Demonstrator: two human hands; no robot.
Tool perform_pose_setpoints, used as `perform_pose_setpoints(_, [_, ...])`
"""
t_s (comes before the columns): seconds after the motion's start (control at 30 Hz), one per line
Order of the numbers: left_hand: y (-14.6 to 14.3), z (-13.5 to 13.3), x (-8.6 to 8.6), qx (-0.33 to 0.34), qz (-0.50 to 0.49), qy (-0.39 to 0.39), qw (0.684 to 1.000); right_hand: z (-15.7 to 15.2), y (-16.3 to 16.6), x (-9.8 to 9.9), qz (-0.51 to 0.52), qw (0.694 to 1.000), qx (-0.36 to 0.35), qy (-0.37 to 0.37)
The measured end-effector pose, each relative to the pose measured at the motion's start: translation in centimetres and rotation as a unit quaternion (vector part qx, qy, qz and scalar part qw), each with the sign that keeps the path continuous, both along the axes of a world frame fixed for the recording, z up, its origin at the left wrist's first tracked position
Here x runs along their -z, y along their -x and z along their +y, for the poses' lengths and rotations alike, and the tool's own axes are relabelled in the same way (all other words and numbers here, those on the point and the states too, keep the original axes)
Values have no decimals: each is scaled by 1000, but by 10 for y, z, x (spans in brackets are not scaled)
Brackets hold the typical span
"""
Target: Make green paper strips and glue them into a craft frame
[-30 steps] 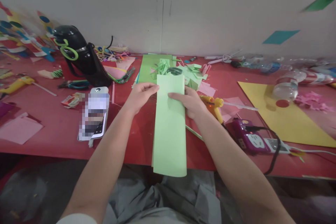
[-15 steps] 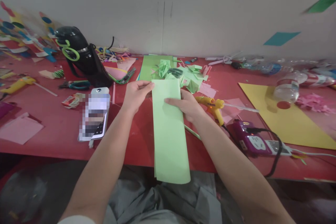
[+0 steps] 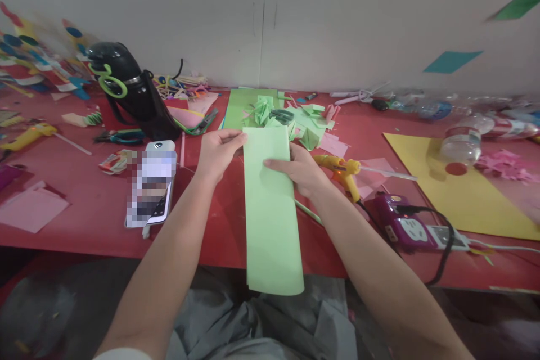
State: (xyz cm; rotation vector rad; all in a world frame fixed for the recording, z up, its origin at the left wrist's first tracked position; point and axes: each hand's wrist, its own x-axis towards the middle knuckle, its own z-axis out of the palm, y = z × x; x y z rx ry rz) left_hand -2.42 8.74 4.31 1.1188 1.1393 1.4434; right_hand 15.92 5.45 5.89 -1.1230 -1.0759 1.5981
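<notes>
A long strip of light green paper (image 3: 272,225), folded over along its right side, hangs between my hands and reaches past the table's front edge. My left hand (image 3: 219,154) pinches its upper left corner between thumb and fingers. Gripping the right edge, my right hand (image 3: 301,169) has its thumb on the front face and its fingers behind, where the paper hides them. Just beyond the sheet lie crumpled green paper pieces (image 3: 312,129) and dark-handled scissors (image 3: 282,117). A yellow glue gun (image 3: 343,166) rests right of my right hand.
On the left stand a black thermos (image 3: 135,90) and a phone (image 3: 154,185). A purple power socket (image 3: 400,225) with cables sits at right, near yellow card (image 3: 455,197) and plastic bottles (image 3: 462,143). Pink paper (image 3: 34,208) lies at far left on the red table (image 3: 219,236).
The green paper's lower end has swung slightly left, and its left edges line up more closely. Both hands keep their hold in nearly the same place.
</notes>
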Motion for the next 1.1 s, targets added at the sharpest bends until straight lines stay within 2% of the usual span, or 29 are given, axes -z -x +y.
perform_pose_setpoints(0.53, [0, 0, -1, -3, 3, 0, 1000, -1, 0, -2, -10, 1000, -1, 0])
perform_pose_setpoints(0.8, [-10, -13, -8, 31, 34, -27, 999, 6, -8, -5, 22, 999, 28, 32])
perform_pose_setpoints(0.93, [-16, -25, -16, 57, 52, -36, 996, 4, -13, -16, -9, 998, 68, 12])
perform_pose_setpoints(1.1, [-13, -31, -23, 73, 50, -23, 996, -2, -16, -22, -50, 997, 59, -30])
